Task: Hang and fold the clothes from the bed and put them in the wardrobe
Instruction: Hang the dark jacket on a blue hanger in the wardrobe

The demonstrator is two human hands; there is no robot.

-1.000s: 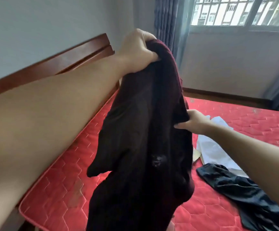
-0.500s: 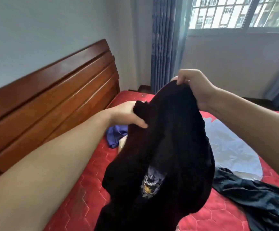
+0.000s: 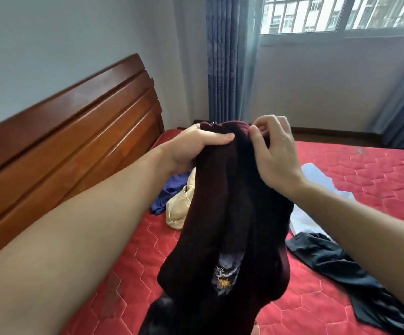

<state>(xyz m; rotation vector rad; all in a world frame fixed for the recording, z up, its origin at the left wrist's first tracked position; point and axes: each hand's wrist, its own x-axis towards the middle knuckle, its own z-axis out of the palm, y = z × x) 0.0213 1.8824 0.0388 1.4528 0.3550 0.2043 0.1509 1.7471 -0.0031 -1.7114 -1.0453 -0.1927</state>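
Sweater [image 3: 222, 213], dark maroon, hangs bunched above the bed [image 3: 341, 189]. Left hand [image 3: 196, 151] is clamped on its top edge; right hand [image 3: 272, 153] pinches the neighbouring fold with thumb and fingertips. Risk: the thin pinch slips, the weight swings onto one hand, and the shape is lost for hanging.

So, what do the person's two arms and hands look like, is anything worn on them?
Both arms are bare up to where the picture ends: no sleeves are visible. The left hand and the right hand wear no gloves, and no watch or bracelet shows at either wrist. I see no ring on the visible fingers. The nails look short and unpainted.
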